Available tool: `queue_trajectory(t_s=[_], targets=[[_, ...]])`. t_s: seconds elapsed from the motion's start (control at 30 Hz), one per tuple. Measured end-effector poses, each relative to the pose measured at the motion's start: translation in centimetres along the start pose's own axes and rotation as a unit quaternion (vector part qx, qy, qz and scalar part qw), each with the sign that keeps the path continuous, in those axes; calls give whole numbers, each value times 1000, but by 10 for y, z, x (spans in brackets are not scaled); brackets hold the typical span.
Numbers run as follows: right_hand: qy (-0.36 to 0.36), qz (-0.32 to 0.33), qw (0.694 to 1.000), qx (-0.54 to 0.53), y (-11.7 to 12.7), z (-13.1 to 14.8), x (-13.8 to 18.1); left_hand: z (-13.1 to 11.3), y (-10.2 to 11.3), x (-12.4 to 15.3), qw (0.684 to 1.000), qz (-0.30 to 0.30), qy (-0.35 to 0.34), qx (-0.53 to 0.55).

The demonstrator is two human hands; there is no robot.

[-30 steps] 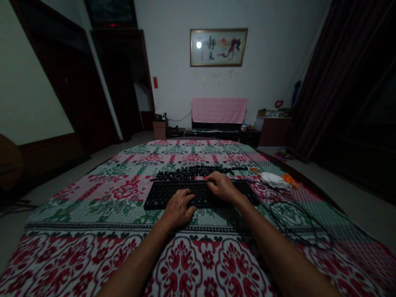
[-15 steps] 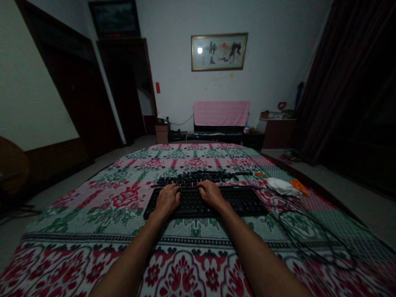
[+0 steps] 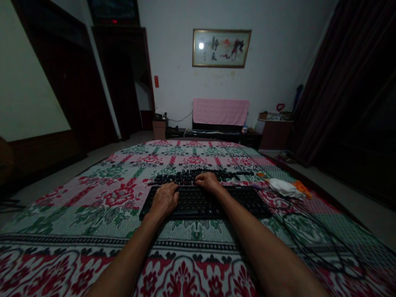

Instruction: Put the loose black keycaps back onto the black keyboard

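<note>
Under the loosely curled left hand [image 3: 164, 199] lies a long black plastic keyboard [image 3: 188, 203], seemingly mostly bare; the bent right hand [image 3: 208, 182] is at loose black keycaps [image 3: 163, 178], unfitted, just beyond. Whether either pinches anything is unclear.

Far wall [image 3: 173, 49]: pale; carries a gilt-framed picture [image 3: 222, 48] with dark brushwork, bright light spot reflected at its left. Below it, a pink cloth [image 3: 220, 111] drapes a dark object above a low black stand [image 3: 254, 140]. Small red plaque [image 3: 156, 81] beside the doorway [image 3: 119, 74]. Right: brown cabinet [image 3: 274, 137] bearing a red heart-shaped item [image 3: 280, 110], other clutter too dim to identify; dark curtain [image 3: 334, 82] alongside.
</note>
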State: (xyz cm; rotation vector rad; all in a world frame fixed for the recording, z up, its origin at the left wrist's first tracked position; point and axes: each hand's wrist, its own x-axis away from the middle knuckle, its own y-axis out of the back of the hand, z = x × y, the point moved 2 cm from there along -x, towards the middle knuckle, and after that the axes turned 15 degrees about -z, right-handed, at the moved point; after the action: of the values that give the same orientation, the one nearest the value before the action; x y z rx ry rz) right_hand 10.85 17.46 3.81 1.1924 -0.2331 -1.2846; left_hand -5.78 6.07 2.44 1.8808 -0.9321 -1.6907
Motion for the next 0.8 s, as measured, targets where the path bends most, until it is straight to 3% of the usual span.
queue_trajectory(t_s=[0.23, 0.4, 0.63, 0.7, 0.8], targets=[[-6, 62, 998, 7, -10, -4, -18, 1, -2, 0, 1000, -11, 6, 25], [-7, 67, 998, 12, -10, -1, -16, -1, 0, -1, 1000, 3, 6, 9], [57, -27, 998, -24, 26, 7, 2, -1, -1, 1, 1000, 2, 0, -12], [79, -14, 995, -62, 39, 9, 14, -2, -1, 1, 1000, 2, -5, -13], [93, 55, 988, -108, 53, 16, 35, -3, 0, 1, 1000, 5, -8, -15]])
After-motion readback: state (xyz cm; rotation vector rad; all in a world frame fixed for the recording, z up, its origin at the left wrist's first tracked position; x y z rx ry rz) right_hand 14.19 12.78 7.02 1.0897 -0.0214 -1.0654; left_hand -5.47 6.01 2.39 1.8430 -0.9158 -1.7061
